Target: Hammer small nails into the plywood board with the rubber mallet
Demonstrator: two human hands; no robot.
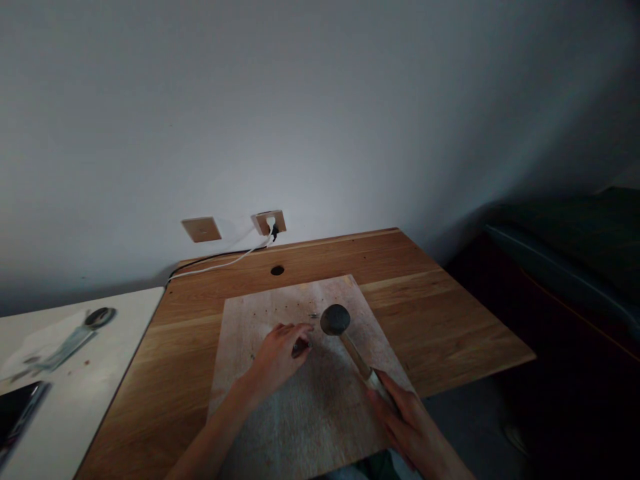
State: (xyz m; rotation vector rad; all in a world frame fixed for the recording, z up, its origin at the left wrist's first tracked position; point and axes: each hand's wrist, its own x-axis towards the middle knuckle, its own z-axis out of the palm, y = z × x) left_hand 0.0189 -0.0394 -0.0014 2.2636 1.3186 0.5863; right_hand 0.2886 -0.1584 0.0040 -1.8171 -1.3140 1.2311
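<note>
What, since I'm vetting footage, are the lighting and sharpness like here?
Head view: dim overall, the wall palest around mid-frame; head view: lower right nearly black; head view: the dark device at lower left looks smeared, the mallet in the right hand clearer.

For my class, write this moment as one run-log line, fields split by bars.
left hand: over board, fingers curled, contents unclear | right hand: gripping mallet by handle | board: on wooden table

Dark-headed mallet — slanting over the pale, speckled board.
</note>
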